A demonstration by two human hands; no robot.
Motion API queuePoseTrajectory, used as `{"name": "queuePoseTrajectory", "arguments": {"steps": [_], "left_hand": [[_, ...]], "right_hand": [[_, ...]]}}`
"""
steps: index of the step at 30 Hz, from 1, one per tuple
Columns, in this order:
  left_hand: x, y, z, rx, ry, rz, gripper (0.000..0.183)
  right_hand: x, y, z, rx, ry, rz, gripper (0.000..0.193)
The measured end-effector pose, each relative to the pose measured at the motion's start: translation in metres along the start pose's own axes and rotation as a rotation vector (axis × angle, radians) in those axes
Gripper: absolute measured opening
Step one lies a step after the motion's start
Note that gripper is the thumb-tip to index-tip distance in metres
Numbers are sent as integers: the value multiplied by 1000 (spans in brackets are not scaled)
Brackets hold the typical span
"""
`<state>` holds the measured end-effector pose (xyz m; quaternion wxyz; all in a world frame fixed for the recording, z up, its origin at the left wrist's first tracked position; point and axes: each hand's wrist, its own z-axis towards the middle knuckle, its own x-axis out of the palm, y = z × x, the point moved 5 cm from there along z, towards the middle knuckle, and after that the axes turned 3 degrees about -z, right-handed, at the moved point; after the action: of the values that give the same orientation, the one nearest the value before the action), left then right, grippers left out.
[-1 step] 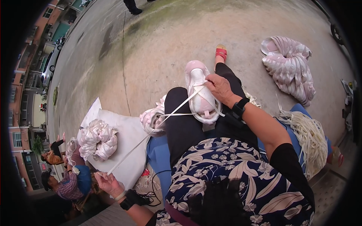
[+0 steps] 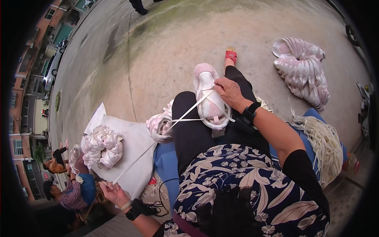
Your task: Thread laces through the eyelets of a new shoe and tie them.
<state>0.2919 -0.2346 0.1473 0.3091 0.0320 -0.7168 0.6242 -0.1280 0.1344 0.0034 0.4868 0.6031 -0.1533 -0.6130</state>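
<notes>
A white and pink sneaker (image 2: 209,98) rests on my knee, toe pointing away from me. My right hand (image 2: 231,93) grips its side, fingers on the lacing. A long white lace (image 2: 158,142) runs taut from the sneaker down to the lower left. There my left hand (image 2: 114,193) pinches the lace's end, arm stretched far out. A second pink sneaker (image 2: 160,126) lies just left of my knee, under the lace.
A heap of pink and white shoes (image 2: 302,71) lies on the concrete at the upper right. A bundle of white laces (image 2: 323,144) sits on my right. A white sack (image 2: 134,146) on my left carries more shoes (image 2: 102,146). Other people (image 2: 71,185) sit at the lower left.
</notes>
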Motion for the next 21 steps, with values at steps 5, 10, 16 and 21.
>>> {"name": "queuePoseTrajectory", "arguments": {"steps": [5,10,16,21], "left_hand": [[-30,-3,-1,-13,-46,-19,26],[-3,-12,2,32,-102,-84,27],[137,-63,-27,228,730,-360,25],[230,-95,-94,101,1370,-615,11]], "right_hand": [[1,0,1,11,51,-13,17],[-8,0,-4,45,78,21,18],[-32,28,-53,31,190,-46,39],[-42,42,-84,51,346,-80,44]]}}
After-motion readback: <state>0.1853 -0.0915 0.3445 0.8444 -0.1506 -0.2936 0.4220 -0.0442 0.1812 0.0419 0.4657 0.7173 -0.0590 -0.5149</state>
